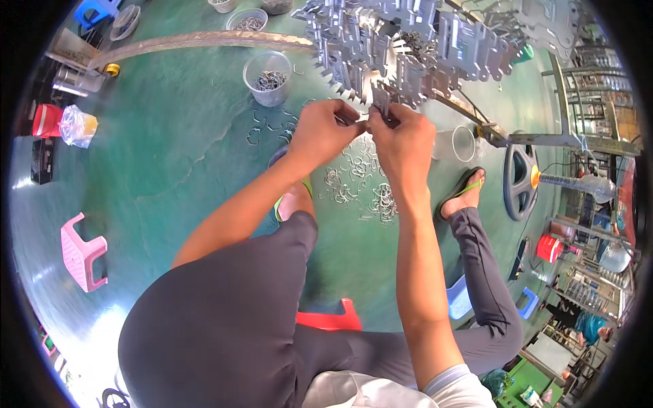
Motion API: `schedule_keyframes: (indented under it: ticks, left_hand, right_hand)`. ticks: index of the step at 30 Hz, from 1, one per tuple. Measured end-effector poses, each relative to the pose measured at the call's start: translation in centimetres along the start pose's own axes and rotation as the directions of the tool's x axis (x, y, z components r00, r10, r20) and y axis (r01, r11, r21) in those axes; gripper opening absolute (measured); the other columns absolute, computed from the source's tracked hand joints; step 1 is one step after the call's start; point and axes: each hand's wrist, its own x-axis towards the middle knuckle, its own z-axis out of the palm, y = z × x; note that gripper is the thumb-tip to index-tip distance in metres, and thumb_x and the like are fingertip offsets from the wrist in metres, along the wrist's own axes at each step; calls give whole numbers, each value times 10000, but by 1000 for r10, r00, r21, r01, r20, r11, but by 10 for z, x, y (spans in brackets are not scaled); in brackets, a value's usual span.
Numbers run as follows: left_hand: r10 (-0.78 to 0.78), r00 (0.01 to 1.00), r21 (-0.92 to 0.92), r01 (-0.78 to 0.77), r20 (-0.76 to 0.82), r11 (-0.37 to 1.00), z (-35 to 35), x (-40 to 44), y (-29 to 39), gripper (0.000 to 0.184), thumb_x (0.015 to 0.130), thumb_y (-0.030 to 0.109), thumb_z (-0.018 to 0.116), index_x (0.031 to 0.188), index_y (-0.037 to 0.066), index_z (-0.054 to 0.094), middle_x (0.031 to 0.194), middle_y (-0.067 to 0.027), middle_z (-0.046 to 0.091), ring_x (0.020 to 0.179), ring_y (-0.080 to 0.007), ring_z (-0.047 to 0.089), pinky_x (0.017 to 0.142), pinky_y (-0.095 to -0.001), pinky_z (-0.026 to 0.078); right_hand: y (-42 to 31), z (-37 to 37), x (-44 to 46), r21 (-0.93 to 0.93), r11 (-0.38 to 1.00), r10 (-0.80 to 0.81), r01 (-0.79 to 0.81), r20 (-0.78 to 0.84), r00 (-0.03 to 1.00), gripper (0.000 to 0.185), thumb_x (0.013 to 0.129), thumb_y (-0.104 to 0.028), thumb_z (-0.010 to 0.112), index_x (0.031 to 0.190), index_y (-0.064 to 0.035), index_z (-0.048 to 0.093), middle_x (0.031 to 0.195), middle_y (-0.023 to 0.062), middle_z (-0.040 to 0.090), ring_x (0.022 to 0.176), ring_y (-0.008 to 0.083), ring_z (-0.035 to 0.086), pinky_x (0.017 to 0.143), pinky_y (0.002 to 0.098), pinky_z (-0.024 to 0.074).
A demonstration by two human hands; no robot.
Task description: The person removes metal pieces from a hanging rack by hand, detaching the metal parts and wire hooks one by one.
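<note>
My right hand grips a thin, flat metal plate between thumb and fingers, just under a dense cluster of similar silver plates with notched edges. My left hand is pinched closed close beside it, fingertips almost touching my right thumb. Whatever sits in that pinch is too small or hidden to name. Below both hands, many bent wire hooks lie scattered on the green floor. A clear plastic tub left of the hands contains more dark metal pieces.
A long metal bar runs across the top left. An overturned clear tub and a dark handwheel stand at right. A pink stool is at left; a red stool shows beneath me. Racks line the far right.
</note>
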Motion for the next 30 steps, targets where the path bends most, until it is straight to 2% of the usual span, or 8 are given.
schedule_keyframes:
  ticks: [2, 4, 12, 17, 20, 23, 28, 30]
  left_hand:
    - [-192, 980, -290, 200, 57, 936, -6, 7, -4, 251, 946, 138, 715, 1077, -75, 720, 927, -141, 749, 798, -208, 760, 694, -332, 603]
    - [-291, 946, -630, 315, 145, 710, -10, 11, -5, 273, 966, 123, 710, 1153, -75, 697, 954, -122, 739, 807, -189, 751, 717, -309, 624]
    - [86, 996, -162, -84, 5, 983, 3, -4, 2, 228, 955, 114, 724, 1093, -67, 745, 930, -111, 759, 771, -147, 734, 674, -287, 569]
    - [461, 881, 217, -431, -111, 876, 5, 0, -4, 152, 938, 69, 700, 1007, -55, 755, 917, -133, 764, 688, -149, 711, 653, -309, 547]
    - [27, 1000, -51, -26, 15, 998, 3, -8, 7, 184, 935, 49, 683, 1082, -55, 722, 944, -112, 760, 774, -192, 738, 675, -319, 570]
    - [-339, 920, -555, 389, 196, 735, 1, -3, 0, 287, 946, 78, 677, 1194, -63, 646, 1025, -102, 738, 819, -241, 741, 684, -337, 599]
    - [-241, 928, -830, 364, 284, 423, 1, 11, -11, 266, 1029, 228, 647, 1142, -14, 646, 1131, -170, 691, 1091, -284, 681, 967, -418, 572]
    - [-254, 926, -842, 364, 280, 397, 6, 19, -20, 249, 1037, 220, 636, 1109, -18, 650, 1099, -155, 695, 1056, -273, 691, 953, -407, 582]
  right_hand:
    - [7, 5, 5, 46, 999, -2, 2, 2, 1000, 237, 889, -162, 724, 885, 75, 727, 685, 243, 681, 571, 348, 680, 581, 431, 497]
    - [4, 3, 5, 81, 996, 37, -39, 29, 999, 248, 901, -175, 721, 903, 72, 732, 688, 238, 690, 563, 315, 687, 576, 418, 499]
    - [-4, 0, 1, 15, 997, 72, -73, 63, 995, 272, 919, -213, 725, 905, 59, 733, 674, 229, 690, 572, 312, 692, 587, 431, 505]
    - [0, 6, 1, -96, 995, 11, -9, 17, 1000, 296, 919, -227, 726, 840, 58, 707, 645, 249, 643, 562, 409, 624, 593, 473, 481]
    - [-3, 6, 3, -115, 993, 10, -8, 18, 1000, 308, 921, -227, 729, 804, 55, 686, 621, 256, 609, 561, 433, 588, 591, 491, 460]
    - [4, 4, 3, -111, 993, 29, -28, 9, 1000, 308, 923, -231, 731, 799, 47, 683, 606, 248, 595, 559, 430, 584, 582, 498, 443]
    - [11, 4, -1, -138, 990, -33, 24, -60, 998, 308, 928, -239, 732, 803, 39, 688, 580, 234, 570, 506, 394, 546, 556, 469, 431]
    - [11, 3, -3, -138, 990, -46, 35, -78, 996, 310, 930, -245, 733, 805, 36, 690, 566, 228, 558, 479, 367, 520, 548, 460, 426]
